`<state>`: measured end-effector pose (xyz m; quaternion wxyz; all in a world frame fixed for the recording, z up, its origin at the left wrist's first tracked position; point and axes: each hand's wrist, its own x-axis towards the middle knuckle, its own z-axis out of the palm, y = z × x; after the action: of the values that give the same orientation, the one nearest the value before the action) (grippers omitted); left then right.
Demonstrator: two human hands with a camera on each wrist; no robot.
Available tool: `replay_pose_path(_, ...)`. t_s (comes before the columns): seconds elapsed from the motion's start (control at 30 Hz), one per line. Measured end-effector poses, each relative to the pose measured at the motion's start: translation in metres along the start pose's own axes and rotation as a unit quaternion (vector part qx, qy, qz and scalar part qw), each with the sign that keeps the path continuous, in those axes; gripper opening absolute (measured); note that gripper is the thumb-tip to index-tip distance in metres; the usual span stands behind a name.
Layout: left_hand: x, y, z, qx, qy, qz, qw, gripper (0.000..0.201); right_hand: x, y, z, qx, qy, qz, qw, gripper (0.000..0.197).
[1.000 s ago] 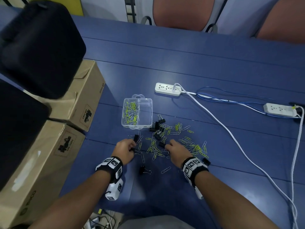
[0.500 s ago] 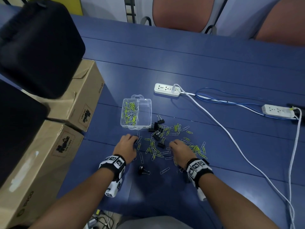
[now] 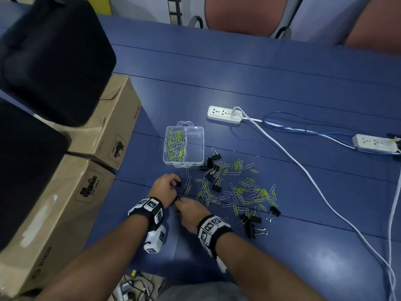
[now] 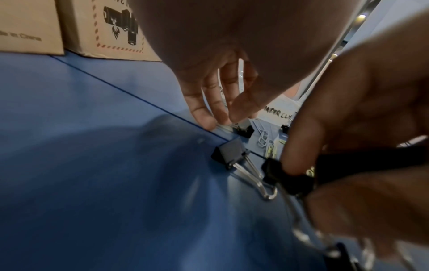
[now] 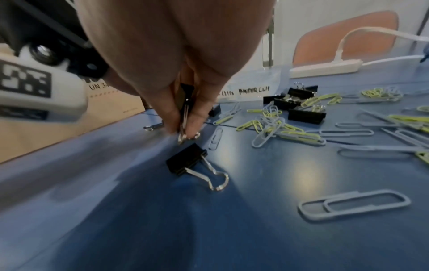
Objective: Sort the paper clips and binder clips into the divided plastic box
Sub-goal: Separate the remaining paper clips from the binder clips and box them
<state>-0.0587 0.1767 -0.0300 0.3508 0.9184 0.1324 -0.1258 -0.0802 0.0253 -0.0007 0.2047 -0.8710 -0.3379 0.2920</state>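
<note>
Sorting stands partway: we see the box's (image 3: 184, 146) left compartment holding paper clips, its right bare. Our right hand (image 5: 183, 102) pinches 1 binder clip (image 5: 185, 108); our left hand (image 3: 166, 185) grips another (image 3: 178, 183).

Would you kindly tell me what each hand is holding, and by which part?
The right hand pinches a black binder clip by its wire handles. The fingers of the left hand touch another clip; a grip cannot be told.

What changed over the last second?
Right hand moved left, toward the left wrist, and now pinches a binder clip. Left hand stayed at the pile's left edge; divided plastic box and loose clips unmoved.
</note>
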Motion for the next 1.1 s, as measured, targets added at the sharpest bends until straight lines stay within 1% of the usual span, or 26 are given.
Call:
replay_pose_path(0.13, 0.001, 0.001, 0.000, -0.005, 0.016, 0.004, 1.000, 0.046, 0.006, 0.005, 0.005, 0.016, 0.006, 0.022, 1.000, 0.021)
replay_pose_path(0.2, 0.002, 0.006, 0.001, 0.024, 0.022, 0.033, 0.999, 0.043, 0.007, 0.007, 0.006, 0.023, 0.005, 0.026, 0.999, 0.022)
replay_pose_path(0.27, 0.006, 0.011, 0.003, 0.063, 0.019, 0.078, 0.995, 0.042, 0.003, 0.009, 0.005, 0.021, 0.014, 0.020, 0.999, 0.025)
replay_pose_path(0.33, 0.011, 0.016, 0.006, 0.077, 0.003, 0.124, 0.989, 0.045, -0.003, 0.015, 0.001, 0.015, 0.053, 0.014, 0.998, 0.025)
replay_pose_path(0.4, 0.016, 0.020, 0.011, 0.111, -0.028, 0.167, 0.979, 0.055, -0.008, 0.028, -0.001, 0.002, 0.108, 0.026, 0.994, 0.025)
replay_pose_path(0.43, 0.017, 0.022, 0.014, 0.151, -0.046, 0.184, 0.970, 0.060, -0.011, 0.037, -0.002, -0.017, 0.125, 0.043, 0.991, 0.028)
replay_pose_path(0.47, 0.016, 0.023, 0.017, 0.196, -0.063, 0.192, 0.959, 0.066, -0.013, 0.047, -0.004, -0.048, 0.128, 0.066, 0.988, 0.037)
replay_pose_path(0.53, 0.015, 0.026, 0.024, 0.269, -0.090, 0.183, 0.941, 0.074, -0.017, 0.065, -0.007, -0.096, 0.112, 0.112, 0.983, 0.056)
replay_pose_path(0.6, 0.011, 0.028, 0.029, 0.297, -0.088, 0.178, 0.934, 0.073, -0.023, 0.078, -0.014, -0.098, 0.102, 0.141, 0.980, 0.064)
replay_pose_path(0.67, 0.006, 0.033, 0.033, 0.292, -0.077, 0.182, 0.936, 0.069, -0.027, 0.089, -0.019, -0.087, 0.108, 0.157, 0.978, 0.065)
replay_pose_path(0.77, 0.001, 0.042, 0.039, 0.252, -0.088, 0.185, 0.946, 0.066, -0.033, 0.103, -0.029, -0.089, 0.106, 0.177, 0.974, 0.066)
replay_pose_path(0.83, -0.001, 0.048, 0.044, 0.207, -0.107, 0.187, 0.954, 0.070, -0.036, 0.110, -0.034, -0.089, 0.110, 0.185, 0.973, 0.068)
replay_pose_path(0.93, -0.004, 0.057, 0.047, 0.113, -0.141, 0.162, 0.970, 0.073, -0.038, 0.116, -0.036, -0.084, 0.136, 0.185, 0.970, 0.067)
replay_pose_path(0.97, -0.005, 0.059, 0.047, 0.082, -0.137, 0.154, 0.975, 0.072, -0.039, 0.115, -0.036, -0.084, 0.148, 0.178, 0.969, 0.063)
replay_pose_path(1.03, -0.005, 0.060, 0.046, 0.037, -0.091, 0.144, 0.985, 0.062, -0.041, 0.114, -0.032, -0.087, 0.163, 0.156, 0.970, 0.048)
replay_pose_path(1.07, -0.004, 0.060, 0.046, 0.032, -0.064, 0.137, 0.988, 0.059, -0.043, 0.113, -0.030, -0.088, 0.163, 0.148, 0.971, 0.041)
replay_pose_path(1.1, -0.002, 0.060, 0.046, 0.043, -0.050, 0.122, 0.990, 0.058, -0.046, 0.113, -0.028, -0.086, 0.161, 0.146, 0.972, 0.035)
